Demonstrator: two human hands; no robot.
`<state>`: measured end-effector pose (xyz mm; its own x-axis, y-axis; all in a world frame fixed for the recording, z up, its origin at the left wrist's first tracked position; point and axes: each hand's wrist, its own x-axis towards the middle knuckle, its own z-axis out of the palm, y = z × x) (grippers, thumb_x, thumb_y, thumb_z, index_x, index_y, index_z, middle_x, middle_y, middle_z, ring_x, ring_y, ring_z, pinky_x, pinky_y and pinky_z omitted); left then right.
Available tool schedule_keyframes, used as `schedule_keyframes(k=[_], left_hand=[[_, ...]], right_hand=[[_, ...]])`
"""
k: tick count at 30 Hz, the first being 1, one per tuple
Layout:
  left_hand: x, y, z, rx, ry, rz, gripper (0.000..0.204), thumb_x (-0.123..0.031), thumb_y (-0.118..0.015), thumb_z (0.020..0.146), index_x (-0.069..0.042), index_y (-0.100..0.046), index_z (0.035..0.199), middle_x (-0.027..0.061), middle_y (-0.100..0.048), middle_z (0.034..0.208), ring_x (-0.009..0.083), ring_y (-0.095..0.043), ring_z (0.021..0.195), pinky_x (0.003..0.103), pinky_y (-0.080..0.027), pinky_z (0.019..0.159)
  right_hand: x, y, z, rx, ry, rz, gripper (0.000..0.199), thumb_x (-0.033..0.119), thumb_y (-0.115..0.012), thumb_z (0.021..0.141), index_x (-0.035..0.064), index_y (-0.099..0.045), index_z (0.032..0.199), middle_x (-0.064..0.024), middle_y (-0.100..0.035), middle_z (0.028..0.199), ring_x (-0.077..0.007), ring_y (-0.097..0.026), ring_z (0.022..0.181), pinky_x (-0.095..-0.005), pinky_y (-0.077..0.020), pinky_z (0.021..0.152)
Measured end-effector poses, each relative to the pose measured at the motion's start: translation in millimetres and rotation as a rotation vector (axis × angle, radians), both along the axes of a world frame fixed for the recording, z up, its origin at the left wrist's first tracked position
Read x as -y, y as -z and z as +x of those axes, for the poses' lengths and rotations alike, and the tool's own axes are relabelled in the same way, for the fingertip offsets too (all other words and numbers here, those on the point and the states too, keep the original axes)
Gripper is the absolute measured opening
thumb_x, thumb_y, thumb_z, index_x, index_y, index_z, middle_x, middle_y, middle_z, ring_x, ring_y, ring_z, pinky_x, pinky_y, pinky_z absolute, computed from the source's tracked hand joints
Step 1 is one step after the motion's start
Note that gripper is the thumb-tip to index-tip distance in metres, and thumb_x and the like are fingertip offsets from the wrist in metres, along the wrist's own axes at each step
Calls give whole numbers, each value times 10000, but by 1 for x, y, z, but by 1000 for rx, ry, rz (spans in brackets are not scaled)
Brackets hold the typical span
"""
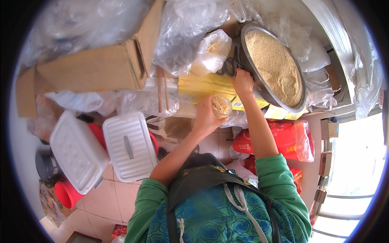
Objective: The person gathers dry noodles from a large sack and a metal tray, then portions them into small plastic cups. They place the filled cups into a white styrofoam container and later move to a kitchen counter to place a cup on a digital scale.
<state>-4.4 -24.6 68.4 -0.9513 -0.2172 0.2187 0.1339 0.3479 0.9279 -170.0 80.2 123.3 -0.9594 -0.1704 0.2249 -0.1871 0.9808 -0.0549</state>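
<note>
My left hand [206,118] is wrapped round a small clear tub [227,108] filled with thin wooden toothpicks [220,104], its mouth facing up. Up and to the right, my right hand [243,84] is closed, fingers curled down over a yellow cardboard sheet [198,84]; what it grips, if anything, is hidden. Just beyond those fingers lie the black handles of scissors [229,66]. A white plastic bag [212,52] with more toothpicks showing inside rests to their left. Close by on the right stands a big metal bowl [300,75] of pale brown crumbs [272,67].
An open cardboard box [93,69] and heaped clear plastic bags [190,24] crowd the shelf at left. Below are two white lidded bins [129,148], a red bucket [68,193] and red packages [275,139]. Two wooden sticks [166,91] jut over the shelf edge.
</note>
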Motion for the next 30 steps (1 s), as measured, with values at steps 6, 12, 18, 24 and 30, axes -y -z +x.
schedule_keyframes(k=[6,12,18,24,30], left_hand=[[-8,2,-6,42,40,50,884,-281,-815,570,0,-347,1265,209,-438,1222,368,-416,1142,443,-357,961],[-14,1,-13,27,39,36,911,-310,-808,561,2,-339,1276,213,-441,1225,368,-425,1138,441,-356,963],[-13,1,-16,64,6,18,925,-315,-808,556,5,-329,1280,215,-442,1221,372,-426,1136,443,-356,964],[-16,0,-13,65,32,-18,900,-296,-808,557,9,-341,1263,217,-450,1191,383,-433,1109,454,-366,941],[-15,5,-11,-47,18,-69,830,-244,-805,570,13,-369,1228,216,-454,1165,395,-439,1075,454,-382,913]], right_hand=[[3,0,-14,42,-16,65,174,108,-643,723,22,-671,872,-218,-647,898,-373,-634,835,-428,-529,723],[14,-17,-19,84,-38,180,146,109,-652,709,-19,-661,780,-224,-657,811,-338,-664,777,-387,-545,681],[0,-68,32,568,25,-51,163,83,-545,734,-31,-660,748,-177,-654,674,-273,-673,647,-341,-550,652],[-4,-41,105,542,-126,-408,195,149,-597,730,-36,-659,740,-200,-611,599,-265,-642,542,-351,-519,580],[-38,-22,82,69,-103,-432,251,235,-668,773,-14,-674,810,-149,-654,667,-231,-627,528,-338,-491,507]])
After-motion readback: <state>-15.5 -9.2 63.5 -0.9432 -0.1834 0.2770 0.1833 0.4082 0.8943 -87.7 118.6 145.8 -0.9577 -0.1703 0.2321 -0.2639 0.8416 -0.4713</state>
